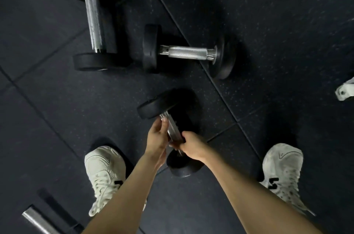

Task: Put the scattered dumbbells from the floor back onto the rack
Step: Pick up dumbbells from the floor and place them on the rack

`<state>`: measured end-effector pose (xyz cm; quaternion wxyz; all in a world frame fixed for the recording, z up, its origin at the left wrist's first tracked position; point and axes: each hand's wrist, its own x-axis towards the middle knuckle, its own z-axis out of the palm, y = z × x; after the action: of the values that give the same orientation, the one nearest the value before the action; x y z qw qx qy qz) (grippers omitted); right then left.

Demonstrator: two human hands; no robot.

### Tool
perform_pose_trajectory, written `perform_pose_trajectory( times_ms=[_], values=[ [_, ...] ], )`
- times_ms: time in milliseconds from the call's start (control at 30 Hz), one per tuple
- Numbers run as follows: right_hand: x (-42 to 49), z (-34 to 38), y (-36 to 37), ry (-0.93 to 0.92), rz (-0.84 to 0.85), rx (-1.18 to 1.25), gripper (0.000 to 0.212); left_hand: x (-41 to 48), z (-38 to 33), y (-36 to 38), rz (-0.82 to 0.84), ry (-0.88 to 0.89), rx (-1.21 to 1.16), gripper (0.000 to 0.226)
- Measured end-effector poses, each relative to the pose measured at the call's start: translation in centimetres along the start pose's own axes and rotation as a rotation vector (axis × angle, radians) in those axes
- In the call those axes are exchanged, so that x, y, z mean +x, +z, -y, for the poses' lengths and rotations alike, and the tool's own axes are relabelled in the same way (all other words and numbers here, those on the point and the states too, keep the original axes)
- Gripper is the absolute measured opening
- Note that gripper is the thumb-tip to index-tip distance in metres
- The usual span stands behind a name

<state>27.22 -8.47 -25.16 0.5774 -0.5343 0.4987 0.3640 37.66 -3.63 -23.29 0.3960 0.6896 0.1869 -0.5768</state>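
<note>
A black dumbbell with a chrome handle (173,127) lies between my feet, its far head (159,105) up and its near head (183,166) low. My left hand (158,136) is wrapped on the upper part of the handle. My right hand (191,144) grips the lower part. A second dumbbell (188,52) lies flat on the floor beyond it. A third, larger dumbbell (94,23) lies to the upper left. The rack is out of sight.
Dark rubber floor tiles (277,23) run all around. My white shoes stand at the left (104,174) and right (281,172). A chrome bar end (36,220) shows at the bottom left. A white metal bracket (345,91) sits at the right edge.
</note>
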Motion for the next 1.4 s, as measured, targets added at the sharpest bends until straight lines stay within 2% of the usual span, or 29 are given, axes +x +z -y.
perform_pose_trajectory(
  times_ms=[133, 267, 400, 467, 667, 767, 967, 1133, 1400],
  values=[
    [-2.1, 0.4, -0.4, 0.004, -0.050, -0.044, 0.023, -1.8, -1.0, 1.2, -0.069, -0.033, 0.000, 0.036],
    [-7.1, 1.1, -2.0, -0.012, -0.037, -0.003, 0.016, -6.4, -2.3, 2.3, -0.019, 0.010, 0.095, 0.023],
    [-15.6, 1.9, -4.3, -0.028, -0.018, 0.097, 0.036, -13.8, -5.2, 4.0, 0.021, 0.054, 0.169, 0.027],
    [-21.1, 2.4, -6.2, -0.056, -0.044, 0.080, 0.039, -18.7, -7.2, 5.3, 0.043, 0.081, 0.214, 0.033],
    [-39.0, 4.2, -12.1, -0.132, -0.188, 0.144, 0.024, -35.1, -14.3, 10.4, 0.163, 0.194, 0.293, 0.033],
    [-47.4, 5.0, -14.4, -0.146, -0.284, 0.267, 0.024, -43.0, -18.1, 12.8, 0.260, 0.265, 0.351, 0.023],
    [-62.4, 7.9, -17.4, -0.230, -0.522, 0.550, 0.016, -57.0, -25.6, 17.4, 0.442, 0.511, 0.599, 0.021],
    [-70.7, 9.0, -20.6, -0.321, -0.666, 0.750, 0.038, -65.3, -30.0, 22.1, 0.538, 0.648, 0.705, 0.025],
    [-78.3, 6.0, -30.7, -0.442, -0.798, 0.934, 0.015, -73.0, -33.5, 34.8, 0.687, 0.732, 0.764, 0.021]
  ],
)
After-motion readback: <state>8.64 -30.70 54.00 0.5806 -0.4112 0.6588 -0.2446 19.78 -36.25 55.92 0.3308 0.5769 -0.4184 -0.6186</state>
